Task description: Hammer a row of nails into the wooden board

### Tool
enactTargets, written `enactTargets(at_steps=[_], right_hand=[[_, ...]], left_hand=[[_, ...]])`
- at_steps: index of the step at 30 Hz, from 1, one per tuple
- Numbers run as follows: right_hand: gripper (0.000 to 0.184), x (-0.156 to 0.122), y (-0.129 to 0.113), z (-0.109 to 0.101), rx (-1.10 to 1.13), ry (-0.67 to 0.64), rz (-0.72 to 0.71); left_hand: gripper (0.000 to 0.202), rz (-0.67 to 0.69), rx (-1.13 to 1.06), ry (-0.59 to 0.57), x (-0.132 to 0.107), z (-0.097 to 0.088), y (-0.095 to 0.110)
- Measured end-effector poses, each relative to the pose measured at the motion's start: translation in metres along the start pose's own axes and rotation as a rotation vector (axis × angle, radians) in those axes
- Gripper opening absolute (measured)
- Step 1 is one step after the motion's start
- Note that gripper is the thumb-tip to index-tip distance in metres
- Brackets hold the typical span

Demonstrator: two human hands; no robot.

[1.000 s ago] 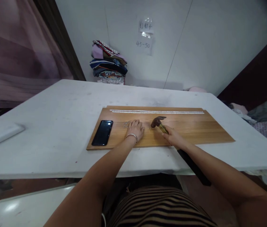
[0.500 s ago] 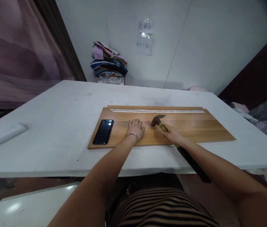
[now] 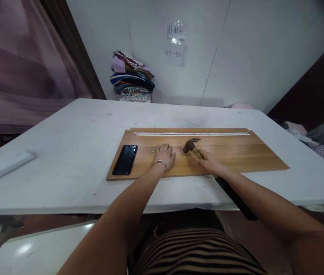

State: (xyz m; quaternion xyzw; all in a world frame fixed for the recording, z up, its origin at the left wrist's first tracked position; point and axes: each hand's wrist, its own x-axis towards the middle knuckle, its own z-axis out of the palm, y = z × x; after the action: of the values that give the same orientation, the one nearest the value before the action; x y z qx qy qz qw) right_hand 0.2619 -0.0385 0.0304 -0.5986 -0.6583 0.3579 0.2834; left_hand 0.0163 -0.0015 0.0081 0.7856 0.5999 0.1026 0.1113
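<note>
My right hand (image 3: 209, 162) is wrapped round the handle of a claw hammer (image 3: 191, 146). The hammer's head is low over the wooden board (image 3: 236, 152), its claw turned toward the back right; whether it touches the wood I cannot tell. Flat on the board rests my left hand (image 3: 164, 154), fingers stretched out, a bracelet at its wrist. By its fingertips lie a few small metal nails (image 3: 152, 149), partly covered by the hand. Tiny specks show near the hammer's head, too small to name.
A black phone (image 3: 125, 159) lies on the board's left end. Two white measuring strips (image 3: 192, 134) run along its back edge. The board is on a white table (image 3: 64, 152). A white object (image 3: 7, 168) is at the far left, and folded cloths (image 3: 133, 76) are stacked behind.
The view has shifted very slightly. Both hands and the hammer stay in nearly the same place.
</note>
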Motion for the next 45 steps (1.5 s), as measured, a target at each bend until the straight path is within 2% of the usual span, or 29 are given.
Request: enactTargets(at_steps=[7,14,20,27,32,40,45], right_hand=[[0.009,-0.003,-0.006,0.002,-0.049,0.012,0.036],[0.018,-0.001,-0.010,-0.001,-0.067,0.001,0.024],[0.010,-0.001,-0.009,0.002,-0.060,-0.004,0.041],[0.016,-0.002,-0.014,-0.003,-0.120,-0.018,0.057],[0.013,-0.005,-0.020,0.000,-0.129,-0.038,0.087],[0.024,-0.002,-0.014,-0.003,-0.134,-0.026,0.030],[0.018,-0.004,-0.013,0.000,-0.151,-0.039,0.050]], left_hand=[[0.044,-0.010,-0.007,-0.007,-0.001,-0.002,0.001],[0.044,-0.003,0.014,-0.008,0.000,-0.001,-0.001],[0.043,-0.007,-0.007,-0.021,-0.001,-0.004,0.001],[0.039,-0.007,0.034,0.007,0.000,0.000,0.000],[0.041,-0.013,0.050,-0.013,0.001,-0.002,0.001],[0.044,-0.016,0.032,-0.019,0.000,-0.003,0.003],[0.044,-0.019,0.026,-0.017,0.000,-0.002,0.002]])
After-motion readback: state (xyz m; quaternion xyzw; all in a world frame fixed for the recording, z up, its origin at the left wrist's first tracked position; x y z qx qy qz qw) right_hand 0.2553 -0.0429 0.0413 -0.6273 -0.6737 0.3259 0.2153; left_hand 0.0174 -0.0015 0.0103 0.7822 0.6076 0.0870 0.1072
